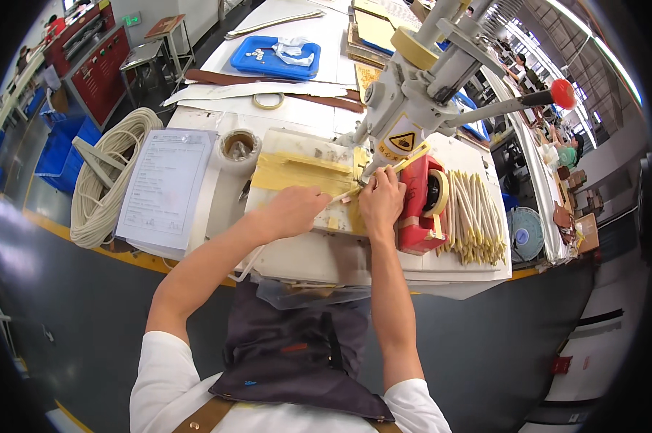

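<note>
A cream cord (345,193) stretches between my hands under the head of a grey lever press (402,101). My left hand (297,210) is closed around the cord, and a loose length of it seems to hang below that wrist. My right hand (384,200) pinches at the cord's other end, close to the press tip; the fingers partly hide what is there. Under and behind the hands lies a white work board (279,144) with yellow tape (304,171) stuck over it. Immediately right of my right hand stands a red tape dispenser (414,189) carrying a roll.
Several cords with yellow ends (474,213) lie bundled at the right. A red-knobbed lever (563,94) juts over the table. At the left are a coil of cord (91,191), a printed sheet (168,184) and a tape-wrapped cup (239,150). Farther back sits a blue tray (250,70).
</note>
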`<control>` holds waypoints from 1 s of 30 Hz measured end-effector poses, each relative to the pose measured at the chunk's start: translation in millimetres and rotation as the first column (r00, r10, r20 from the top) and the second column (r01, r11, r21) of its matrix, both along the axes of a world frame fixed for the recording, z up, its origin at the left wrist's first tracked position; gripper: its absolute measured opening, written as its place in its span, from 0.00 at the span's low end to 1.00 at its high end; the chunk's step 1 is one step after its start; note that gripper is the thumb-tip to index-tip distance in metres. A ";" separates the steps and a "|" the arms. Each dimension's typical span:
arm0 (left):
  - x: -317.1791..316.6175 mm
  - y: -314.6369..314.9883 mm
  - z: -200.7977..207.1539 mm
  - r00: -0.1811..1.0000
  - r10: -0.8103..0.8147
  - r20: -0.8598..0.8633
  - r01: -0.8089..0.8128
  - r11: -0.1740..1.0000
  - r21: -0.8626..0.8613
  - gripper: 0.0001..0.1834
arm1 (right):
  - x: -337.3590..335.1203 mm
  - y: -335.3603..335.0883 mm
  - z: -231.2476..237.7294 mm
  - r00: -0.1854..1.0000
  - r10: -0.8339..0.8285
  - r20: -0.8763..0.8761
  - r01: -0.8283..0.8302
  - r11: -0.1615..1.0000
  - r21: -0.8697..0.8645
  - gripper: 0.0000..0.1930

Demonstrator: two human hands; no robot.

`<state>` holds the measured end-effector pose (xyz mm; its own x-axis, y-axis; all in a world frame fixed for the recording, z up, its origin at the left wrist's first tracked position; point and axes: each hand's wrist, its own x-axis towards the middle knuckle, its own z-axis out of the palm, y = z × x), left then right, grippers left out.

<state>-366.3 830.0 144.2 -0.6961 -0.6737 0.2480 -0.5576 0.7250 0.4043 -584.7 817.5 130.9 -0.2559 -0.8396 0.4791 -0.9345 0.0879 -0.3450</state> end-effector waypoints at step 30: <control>-5.6 5.2 1.3 0.996 -0.008 0.091 0.017 0.995 -0.100 0.27 | -1.0 -2.4 -4.9 1.000 0.017 -0.023 -0.016 0.997 0.071 0.18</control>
